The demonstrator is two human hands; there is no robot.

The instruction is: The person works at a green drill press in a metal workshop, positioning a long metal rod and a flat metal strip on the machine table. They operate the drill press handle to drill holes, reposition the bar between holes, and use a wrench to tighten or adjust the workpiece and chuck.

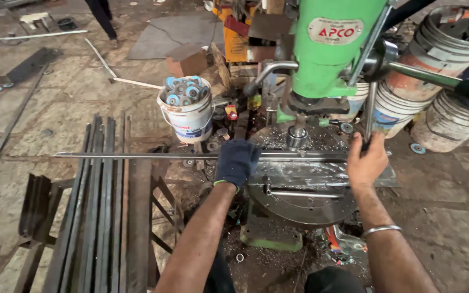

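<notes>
Under the green drill press (332, 49), seen from the head camera, a long flat steel bar (153, 155) lies across the round drill plate (305, 209), running far out to the left over a rack of stacked strips (96, 211). The left hand (237, 161), in a dark glove, lies curled over the bar just left of the chuck (298, 137), pressing it down onto the plate. The right hand (366, 161), bare, is closed around the lower feed lever (369, 111) of the press; a metal bangle (381, 230) sits on that wrist. The chuck hangs just above the bar, and whether the bit touches the steel cannot be told.

Judging from this, the drilling would go best with the bar kept flat and square under the spindle, the gloved hand bearing down firmly and well clear of the bit, since the long overhang on the left may tip or swing the bar. A steady, even pull on the lever should suit better than a jerk. Bright swarf (278, 138) lies around the chuck. A white bucket (188, 111) of round blue-and-silver parts stands behind the bar, and more buckets (446, 59) are stacked at the right.
</notes>
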